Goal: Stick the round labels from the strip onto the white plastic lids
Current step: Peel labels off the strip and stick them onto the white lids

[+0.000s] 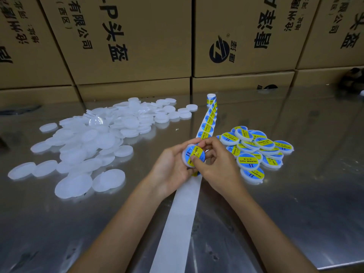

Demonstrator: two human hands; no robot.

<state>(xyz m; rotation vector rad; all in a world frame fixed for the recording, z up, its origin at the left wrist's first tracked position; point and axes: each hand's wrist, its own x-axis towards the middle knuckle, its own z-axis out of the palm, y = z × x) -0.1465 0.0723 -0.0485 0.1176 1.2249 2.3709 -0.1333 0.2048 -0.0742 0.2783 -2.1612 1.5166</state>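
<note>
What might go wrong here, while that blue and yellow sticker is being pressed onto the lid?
The label may set crooked or creased, since the right hand thumb presses one edge while the left hand holds the lid. The strip passes under both hands, so a tug could drag it. The labelled lids are heaped loosely nearby and might slide.

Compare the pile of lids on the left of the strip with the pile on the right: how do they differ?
The left pile is plain white, with no labels; the right pile carries blue and yellow round labels. The left pile is far larger and spreads wide across the table; the right pile is small and tightly stacked. Both are round white lids lying loose on either side of the strip.
</note>
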